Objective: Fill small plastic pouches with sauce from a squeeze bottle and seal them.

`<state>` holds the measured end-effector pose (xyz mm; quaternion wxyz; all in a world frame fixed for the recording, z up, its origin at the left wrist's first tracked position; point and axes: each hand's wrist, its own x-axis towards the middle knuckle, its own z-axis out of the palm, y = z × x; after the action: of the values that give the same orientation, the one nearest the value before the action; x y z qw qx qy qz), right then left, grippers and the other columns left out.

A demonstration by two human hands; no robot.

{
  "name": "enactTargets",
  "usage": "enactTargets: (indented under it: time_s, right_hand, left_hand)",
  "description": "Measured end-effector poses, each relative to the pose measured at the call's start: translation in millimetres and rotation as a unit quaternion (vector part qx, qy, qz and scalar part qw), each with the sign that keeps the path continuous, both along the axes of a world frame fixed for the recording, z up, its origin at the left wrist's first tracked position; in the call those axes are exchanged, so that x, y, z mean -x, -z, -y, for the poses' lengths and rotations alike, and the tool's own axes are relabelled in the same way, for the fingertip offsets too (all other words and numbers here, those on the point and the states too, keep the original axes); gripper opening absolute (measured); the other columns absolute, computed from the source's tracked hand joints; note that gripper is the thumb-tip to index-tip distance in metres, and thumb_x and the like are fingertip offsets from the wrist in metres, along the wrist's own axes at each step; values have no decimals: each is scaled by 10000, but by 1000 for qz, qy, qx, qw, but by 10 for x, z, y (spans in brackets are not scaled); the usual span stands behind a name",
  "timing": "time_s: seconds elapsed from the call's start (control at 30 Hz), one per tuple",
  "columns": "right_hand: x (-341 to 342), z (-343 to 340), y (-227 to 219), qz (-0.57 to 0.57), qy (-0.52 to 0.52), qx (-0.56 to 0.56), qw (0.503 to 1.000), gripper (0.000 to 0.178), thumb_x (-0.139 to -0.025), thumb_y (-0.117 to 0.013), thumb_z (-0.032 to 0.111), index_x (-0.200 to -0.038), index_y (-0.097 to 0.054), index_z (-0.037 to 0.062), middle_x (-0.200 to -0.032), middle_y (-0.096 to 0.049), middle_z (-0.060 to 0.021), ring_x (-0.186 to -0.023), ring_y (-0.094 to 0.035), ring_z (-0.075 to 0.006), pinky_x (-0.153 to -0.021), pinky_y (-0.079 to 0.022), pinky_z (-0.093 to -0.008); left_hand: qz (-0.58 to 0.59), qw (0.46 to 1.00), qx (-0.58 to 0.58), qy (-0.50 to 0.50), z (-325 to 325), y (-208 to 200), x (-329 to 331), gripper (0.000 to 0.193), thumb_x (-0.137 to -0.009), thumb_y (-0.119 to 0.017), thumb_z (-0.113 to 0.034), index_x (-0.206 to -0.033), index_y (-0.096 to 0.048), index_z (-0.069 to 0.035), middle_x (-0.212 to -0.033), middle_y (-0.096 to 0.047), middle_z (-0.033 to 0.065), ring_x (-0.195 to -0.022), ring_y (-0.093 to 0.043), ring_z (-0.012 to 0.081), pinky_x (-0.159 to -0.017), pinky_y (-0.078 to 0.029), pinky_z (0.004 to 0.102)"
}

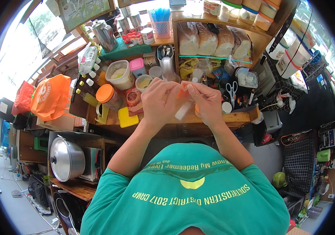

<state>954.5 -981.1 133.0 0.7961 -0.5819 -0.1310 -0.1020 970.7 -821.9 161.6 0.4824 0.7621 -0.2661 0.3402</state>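
My left hand [160,101] and my right hand [206,102] are raised together above the counter's front edge, fingers pinched close to each other. Between the fingertips is a small, thin orange and see-through piece [183,92], perhaps plastic; its kind is too blurred to make out. Just below it shows a pale, smeared strip [182,111], and I cannot tell whether it hangs from my fingers. Beside my left hand lie a red packet [133,101] and a yellow lid [128,117]. A round white lid [227,107] sits near my right hand.
Left on the counter stand an orange-lidded jar [105,94] and a white tub [120,75]. Scissors [232,93] stand at the right. Bagged bread loaves [207,40] fill the shelf behind. A large metal pot [66,158] rests on a lower shelf at the left.
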Motion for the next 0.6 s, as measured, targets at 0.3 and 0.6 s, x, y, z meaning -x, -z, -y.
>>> enactTargets:
  time_s: [0.3, 0.6]
  right_hand:
    - [-56, 133, 14, -4, -6, -2, 1000, 229, -990, -664, 132, -1129, -734, -36, -1053, -746, -93, -927, -674, -111, -866, -534, -258]
    - [-30, 199, 2, -41, -3, -29, 999, 219, -980, -675, 146, -1096, -746, -26, -932, -739, -61, -822, -673, -91, -702, -559, -237]
  left_hand:
    - [-44, 998, 2, 35, 55, -33, -35, 42, -862, -722, -7, -898, -725, 15, -752, -649, 49, -674, -528, 130, -634, -433, 256]
    - [-109, 993, 0, 47, 105, -36, -23, 92, -833, -756, -94, -900, -759, -31, -798, -713, 81, -718, -657, 195, -662, -513, 305]
